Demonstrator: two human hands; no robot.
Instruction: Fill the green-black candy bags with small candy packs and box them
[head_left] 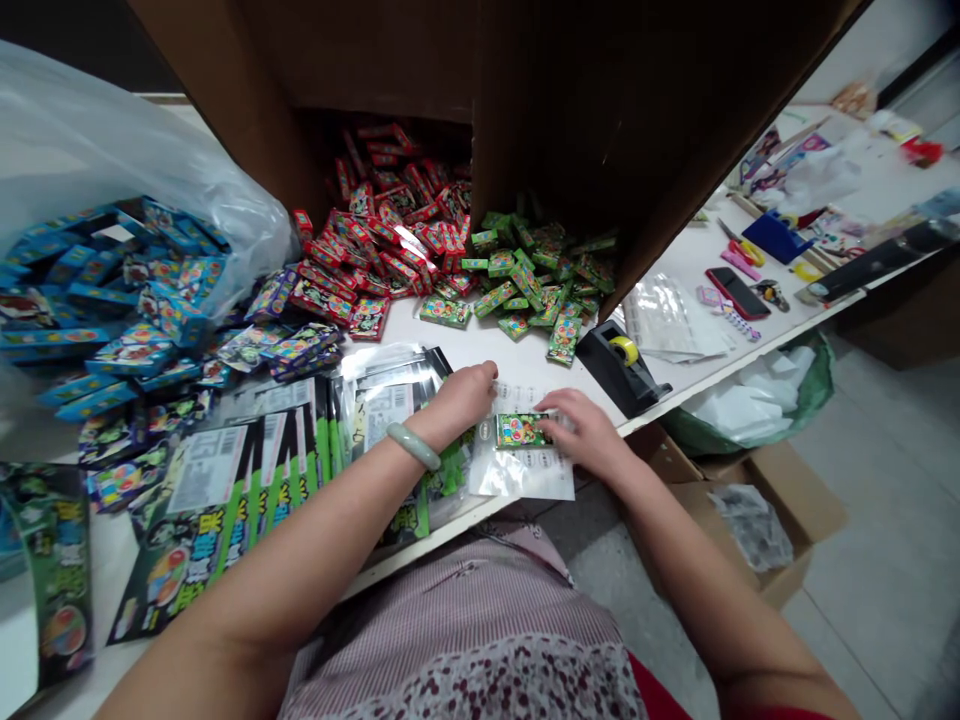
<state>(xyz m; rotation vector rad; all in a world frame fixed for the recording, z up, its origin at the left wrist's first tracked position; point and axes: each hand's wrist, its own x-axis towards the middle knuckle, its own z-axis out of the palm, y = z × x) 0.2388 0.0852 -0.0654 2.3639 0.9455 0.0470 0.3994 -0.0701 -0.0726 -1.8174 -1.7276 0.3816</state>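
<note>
I'm seemingly positioning green box (517,431) on sheet (517,478); right hand (583,432) touches box, left hand (466,396) curls; can't tell grips; next needs alignment.

A long white table (487,345) stands over a grey floor (892,480) of large tiles with thin seams.

Our left forearm (322,510) slants from left of green box (514,431); left grip (466,396) just beyond its left end, fingers (488,371) curled inward, any pinch unclear to us. Our right forearm (679,530) slants from right of box; right grip (586,432) at right end, fingers (556,401) bent, tips touching it.
</note>
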